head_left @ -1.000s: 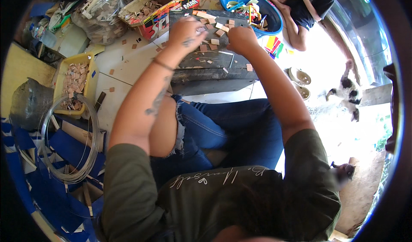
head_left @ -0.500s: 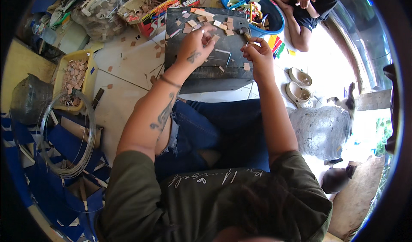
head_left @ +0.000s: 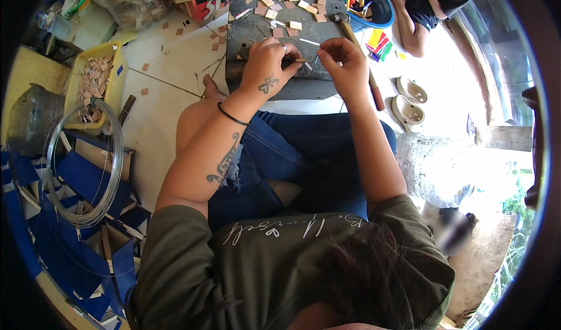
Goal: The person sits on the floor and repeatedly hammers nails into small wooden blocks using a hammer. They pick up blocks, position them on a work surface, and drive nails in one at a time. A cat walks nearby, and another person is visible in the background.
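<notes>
Above the near edge of a dark work block (head_left: 248, 29), my left hand (head_left: 272, 67) pinches a small brown wooden piece (head_left: 301, 60) between thumb and fingers. Close by on its right, my right hand (head_left: 346, 67) has thumb and forefinger pressed together near a thin strand by the piece; what exactly is in that pinch is too small to make out. A hammer (head_left: 355, 42) lies at the block's right edge, its handle passing behind my right hand. Several small square wooden tiles (head_left: 295, 25) are scattered over the far half of the block.
A yellow tub (head_left: 121, 75) of wooden pieces and a coil of wire (head_left: 120, 172) sit at left, above blue panels (head_left: 125, 274). A blue basin (head_left: 383, 20) stands at far right, near a seated person (head_left: 429, 5). Clogs (head_left: 409, 109) and an animal (head_left: 450, 230) are at right.
Both hands have come lower and closer together over the near edge of the block. The view has tilted down, and the hammer's handle shows more fully.
</notes>
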The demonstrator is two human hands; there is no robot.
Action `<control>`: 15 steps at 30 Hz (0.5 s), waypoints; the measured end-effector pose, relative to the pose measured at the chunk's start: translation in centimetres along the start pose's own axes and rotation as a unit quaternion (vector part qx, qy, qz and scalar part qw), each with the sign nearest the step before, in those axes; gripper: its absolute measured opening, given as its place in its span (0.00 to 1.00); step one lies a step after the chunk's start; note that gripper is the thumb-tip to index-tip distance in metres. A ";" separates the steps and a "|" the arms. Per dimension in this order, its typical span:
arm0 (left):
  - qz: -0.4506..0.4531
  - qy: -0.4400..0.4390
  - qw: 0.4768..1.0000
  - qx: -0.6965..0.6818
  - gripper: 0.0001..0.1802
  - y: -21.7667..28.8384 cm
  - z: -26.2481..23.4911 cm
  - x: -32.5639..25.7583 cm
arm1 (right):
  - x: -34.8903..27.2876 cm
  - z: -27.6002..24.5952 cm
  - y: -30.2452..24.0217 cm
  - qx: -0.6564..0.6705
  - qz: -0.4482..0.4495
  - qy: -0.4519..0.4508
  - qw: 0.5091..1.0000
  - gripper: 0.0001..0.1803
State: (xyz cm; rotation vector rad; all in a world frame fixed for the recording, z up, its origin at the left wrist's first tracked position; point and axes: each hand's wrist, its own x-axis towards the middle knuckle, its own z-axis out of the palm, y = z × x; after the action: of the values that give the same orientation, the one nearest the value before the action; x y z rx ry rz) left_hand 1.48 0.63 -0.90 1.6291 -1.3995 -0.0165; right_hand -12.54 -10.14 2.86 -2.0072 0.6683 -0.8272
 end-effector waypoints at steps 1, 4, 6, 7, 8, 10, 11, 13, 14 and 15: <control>0.000 0.001 1.000 -0.003 0.07 -0.1 0.0 0.0 | 0.0 0.2 -0.3 -0.032 -0.031 0.002 0.999 0.06; 0.003 0.006 1.000 0.007 0.07 -0.2 0.1 -0.1 | 0.2 0.7 -1.0 -0.109 -0.124 0.004 0.986 0.08; 0.004 0.008 1.000 0.010 0.07 -0.2 0.1 0.0 | 0.2 0.9 -1.1 -0.107 -0.106 -0.016 0.989 0.07; 0.005 0.007 1.000 0.007 0.08 -0.2 0.0 0.0 | 0.2 0.9 -1.0 -0.103 -0.107 -0.025 0.989 0.07; 0.006 0.006 1.000 0.004 0.09 -0.2 0.0 0.0 | 0.3 0.9 -0.9 -0.103 -0.088 -0.024 0.991 0.07; 0.041 0.027 0.999 0.004 0.10 -0.1 0.2 0.1 | 0.2 0.8 -0.6 -0.096 -0.070 -0.023 0.993 0.06; 0.058 0.039 0.998 0.004 0.10 -0.1 0.2 0.1 | 0.3 0.7 -0.4 -0.060 -0.047 -0.015 0.997 0.06; -0.030 0.015 0.993 -0.111 0.08 0.1 0.3 -0.1 | 0.5 0.5 0.0 0.004 0.006 0.005 1.000 0.05; -0.072 0.003 0.983 -0.168 0.07 0.2 0.3 -0.2 | 0.6 0.4 0.1 0.055 -0.006 0.004 0.998 0.05; -0.075 0.027 0.978 -0.194 0.07 0.2 0.3 -0.1 | 0.6 0.1 0.1 0.075 0.012 0.005 0.997 0.05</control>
State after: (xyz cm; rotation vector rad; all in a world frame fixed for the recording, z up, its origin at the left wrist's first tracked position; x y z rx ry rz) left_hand 1.08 0.55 -0.99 1.3919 -1.1442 -0.3123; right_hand -12.08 -10.55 2.87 -1.8573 0.6161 -0.8486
